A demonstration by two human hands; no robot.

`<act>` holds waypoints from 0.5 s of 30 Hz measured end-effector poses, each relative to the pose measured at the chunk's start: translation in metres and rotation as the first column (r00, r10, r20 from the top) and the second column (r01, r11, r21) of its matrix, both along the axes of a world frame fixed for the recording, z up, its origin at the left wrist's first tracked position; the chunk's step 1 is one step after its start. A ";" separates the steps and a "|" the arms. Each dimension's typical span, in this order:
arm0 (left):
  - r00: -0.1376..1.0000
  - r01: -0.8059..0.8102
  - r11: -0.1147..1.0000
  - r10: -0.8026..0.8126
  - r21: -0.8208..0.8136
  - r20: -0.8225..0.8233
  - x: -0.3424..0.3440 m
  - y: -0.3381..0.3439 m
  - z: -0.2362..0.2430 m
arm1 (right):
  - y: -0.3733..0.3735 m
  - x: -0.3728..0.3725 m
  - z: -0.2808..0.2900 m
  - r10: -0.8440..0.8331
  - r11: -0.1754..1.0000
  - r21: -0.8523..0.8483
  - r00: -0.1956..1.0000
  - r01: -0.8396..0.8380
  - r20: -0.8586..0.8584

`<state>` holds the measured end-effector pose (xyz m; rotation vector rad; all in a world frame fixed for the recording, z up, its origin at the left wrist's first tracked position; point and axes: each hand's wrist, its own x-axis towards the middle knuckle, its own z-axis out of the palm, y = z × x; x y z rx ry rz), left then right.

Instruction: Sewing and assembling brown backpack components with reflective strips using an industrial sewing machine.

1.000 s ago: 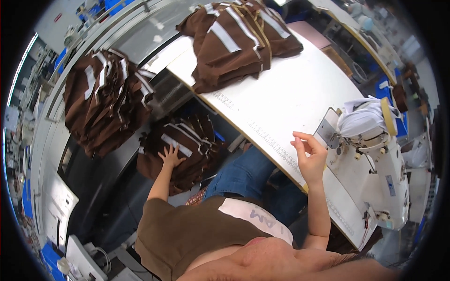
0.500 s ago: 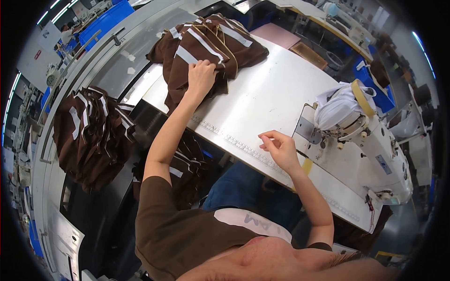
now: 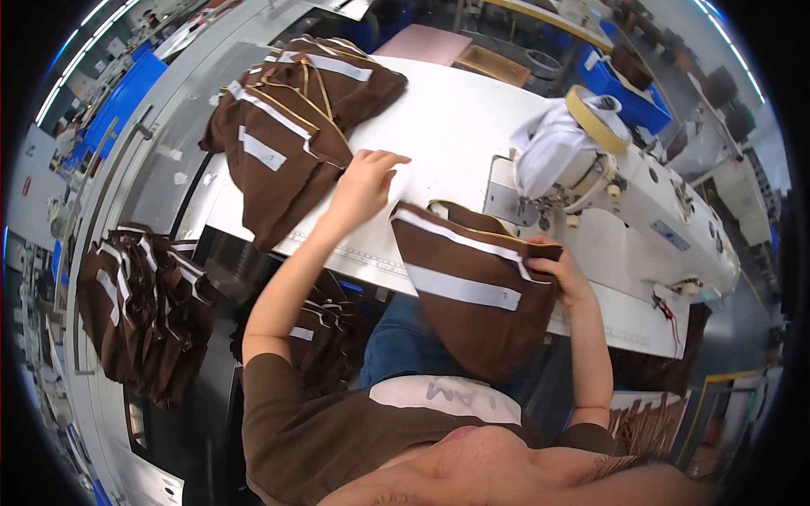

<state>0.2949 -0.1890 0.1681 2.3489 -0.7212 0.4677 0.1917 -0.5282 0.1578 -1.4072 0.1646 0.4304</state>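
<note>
A brown fabric piece (image 3: 472, 287) with white reflective stripes and a gold zip edge hangs over the front edge of the white sewing table (image 3: 456, 126). My right hand (image 3: 561, 274) grips its right corner, near the needle area of the white sewing machine (image 3: 641, 202). My left hand (image 3: 364, 181) rests on the table with fingers spread, touching the piece's upper left corner. Just left of that hand lies a pile of the same brown garments (image 3: 291, 126).
A second stack of brown pieces (image 3: 143, 304) sits on a side stand at my left, more (image 3: 325, 333) below the table by my knee. A roll of tape (image 3: 591, 110) and white cloth sit on the machine head. Blue bins (image 3: 624, 80) stand beyond.
My left hand has left the far pile and come back toward me. A brown piece now lies over the table edge, with my right hand holding its corner.
</note>
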 end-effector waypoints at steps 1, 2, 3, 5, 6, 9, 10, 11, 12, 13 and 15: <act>0.985 0.123 0.992 -0.125 -0.025 -0.116 0.011 0.000 -0.010 | -0.020 -0.005 -0.005 -0.014 0.999 -0.047 1.000 0.014 0.004; 0.942 0.240 0.969 -0.248 -0.061 -0.226 0.017 -0.005 -0.014 | -0.037 -0.011 -0.005 -0.003 0.996 -0.094 1.000 0.003 0.005; 0.865 0.334 0.942 -0.298 0.019 -0.404 0.021 -0.010 -0.017 | -0.047 -0.015 -0.006 -0.069 0.993 -0.099 0.998 0.070 0.011; 0.732 0.567 0.818 -0.446 0.098 -0.514 0.022 -0.024 -0.025 | -0.075 -0.021 -0.013 -0.182 0.971 -0.154 0.983 0.185 0.033; 0.723 0.577 0.812 -0.456 0.090 -0.519 0.018 -0.030 -0.031 | -0.086 -0.024 -0.020 -0.252 0.951 -0.155 0.960 0.269 0.119; 0.642 0.704 0.708 -0.601 0.057 -0.476 -0.013 -0.058 -0.030 | -0.091 -0.029 -0.030 -0.433 0.867 -0.150 0.867 0.475 0.246; 0.620 0.734 0.678 -0.641 0.044 -0.453 -0.020 -0.066 -0.034 | -0.091 -0.026 -0.035 -0.390 0.801 -0.229 0.773 0.553 0.501; 0.571 0.735 0.674 -0.669 -0.065 -0.476 -0.025 -0.074 -0.037 | -0.090 -0.026 -0.036 -0.289 0.718 -0.276 0.635 0.639 0.716; 0.521 0.727 0.665 -0.696 -0.171 -0.493 -0.030 -0.084 -0.041 | -0.089 -0.028 -0.037 -0.293 0.714 -0.277 0.635 0.643 0.715; 0.582 0.653 0.690 -0.721 -0.311 -0.377 -0.041 -0.093 -0.044 | -0.076 -0.028 -0.033 -0.302 0.703 -0.218 0.562 0.677 0.770; 0.466 0.550 0.682 -0.729 -0.481 -0.501 -0.057 -0.108 -0.050 | -0.070 -0.034 -0.027 -0.314 0.683 -0.159 0.483 0.713 0.818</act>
